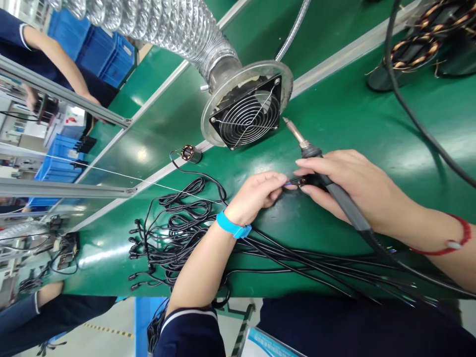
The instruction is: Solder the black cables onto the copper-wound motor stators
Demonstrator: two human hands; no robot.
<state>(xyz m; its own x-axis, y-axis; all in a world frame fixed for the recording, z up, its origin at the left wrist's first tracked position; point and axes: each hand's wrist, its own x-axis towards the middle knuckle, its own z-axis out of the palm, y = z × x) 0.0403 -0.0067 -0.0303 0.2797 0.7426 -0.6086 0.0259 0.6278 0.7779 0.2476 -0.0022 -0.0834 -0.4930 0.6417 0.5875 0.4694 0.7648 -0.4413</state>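
Note:
My right hand is wrapped round a soldering iron, whose bare tip points up and left, close to the fan. Under the iron, the same fingers also steady a small dark part with a copper-coloured end, mostly hidden. Thin wires, one of them blue, are pinched between the fingertips of my left hand, right beside that part. Whether the wires are joined to it I cannot tell. Below my left wrist, black cables lie coiled on the green bench, their stripped ends stretching right.
A fan with a wire guard hangs above the bench on a foil duct. One small stator stands at the left rail; larger copper-wound stators stand top right. Other people's arms and blue crates are at left.

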